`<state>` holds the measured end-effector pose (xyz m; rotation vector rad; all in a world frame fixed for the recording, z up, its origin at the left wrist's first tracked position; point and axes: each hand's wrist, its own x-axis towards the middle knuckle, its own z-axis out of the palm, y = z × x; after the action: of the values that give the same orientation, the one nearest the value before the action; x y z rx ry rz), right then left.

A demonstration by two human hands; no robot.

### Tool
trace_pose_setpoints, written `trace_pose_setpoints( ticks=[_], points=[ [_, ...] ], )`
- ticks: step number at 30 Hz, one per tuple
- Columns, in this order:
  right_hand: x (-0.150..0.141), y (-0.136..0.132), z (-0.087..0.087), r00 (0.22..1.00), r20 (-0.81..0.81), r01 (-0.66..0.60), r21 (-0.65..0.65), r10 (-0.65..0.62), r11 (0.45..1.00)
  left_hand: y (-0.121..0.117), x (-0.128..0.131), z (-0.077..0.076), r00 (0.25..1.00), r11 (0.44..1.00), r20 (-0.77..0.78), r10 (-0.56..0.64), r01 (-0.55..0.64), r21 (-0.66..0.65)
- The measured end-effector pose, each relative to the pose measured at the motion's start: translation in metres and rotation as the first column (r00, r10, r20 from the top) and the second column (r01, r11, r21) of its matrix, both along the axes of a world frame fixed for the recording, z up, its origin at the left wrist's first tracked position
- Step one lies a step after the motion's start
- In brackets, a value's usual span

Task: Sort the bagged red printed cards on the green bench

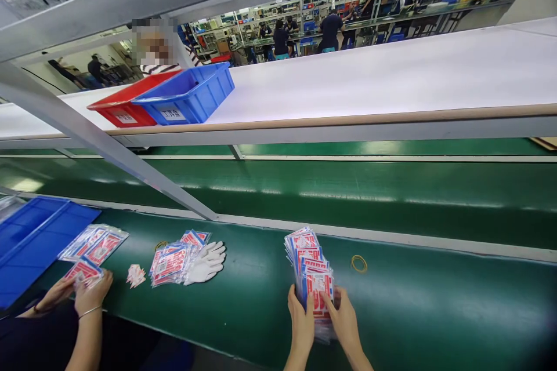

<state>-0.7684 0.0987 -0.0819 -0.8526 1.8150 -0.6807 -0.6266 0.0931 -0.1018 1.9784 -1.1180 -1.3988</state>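
A fanned stack of red-and-white printed packets (pixel 310 264) in clear sleeves lies on the green mat in front of me. My left hand (pixel 301 319) presses against the stack's near left side. My right hand (pixel 344 320) holds its near right side. Both hands squeeze the near end of the stack between them. A yellow rubber band (pixel 359 264) lies on the mat just right of the stack, apart from it.
To the left lie another packet pile (pixel 170 264), a white glove (pixel 207 262) and loose packets (pixel 94 243). A co-worker's hands (pixel 82 291) hold a packet by a blue bin (pixel 30 240). Blue (pixel 191 95) and red (pixel 119 109) bins sit on the upper white shelf.
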Motion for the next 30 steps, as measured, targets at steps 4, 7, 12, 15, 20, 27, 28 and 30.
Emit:
trace_pose_setpoints(
  ticks=[4,7,12,15,20,27,28,30],
  points=[
    [-0.017,0.013,-0.009,0.999,0.006,0.038,0.017,-0.038,0.999,0.015,0.0,-0.001,0.986,0.985,0.085,-0.146,0.153,-0.078],
    [-0.036,0.019,-0.014,0.997,0.005,0.077,0.053,-0.078,0.996,0.026,-0.003,0.0,0.971,0.973,0.153,-0.185,0.203,-0.11],
    [-0.063,0.029,-0.016,0.988,-0.048,0.149,0.095,-0.145,0.984,0.04,-0.02,-0.007,0.963,0.973,0.247,-0.105,0.152,-0.176],
    [-0.071,0.036,-0.016,0.988,-0.023,0.156,0.113,-0.154,0.981,0.04,-0.028,-0.011,0.958,0.976,0.278,-0.063,0.118,-0.185],
    [-0.074,0.046,-0.017,0.979,0.171,0.101,0.064,-0.11,0.993,0.029,-0.038,-0.002,0.986,0.998,0.159,0.06,-0.056,-0.029],
    [-0.071,0.048,-0.001,0.866,0.468,0.2,-0.003,-0.175,0.98,0.031,-0.051,0.016,0.881,0.995,-0.466,0.075,-0.038,0.09],
    [-0.073,0.048,0.004,0.857,0.48,0.214,0.0,-0.188,0.977,0.033,-0.053,0.016,0.824,0.994,-0.559,0.093,-0.047,0.096],
    [-0.077,0.047,0.014,0.845,0.492,0.222,0.028,-0.207,0.975,0.037,-0.059,0.014,0.703,0.989,-0.698,0.135,-0.052,0.138]
  ],
)
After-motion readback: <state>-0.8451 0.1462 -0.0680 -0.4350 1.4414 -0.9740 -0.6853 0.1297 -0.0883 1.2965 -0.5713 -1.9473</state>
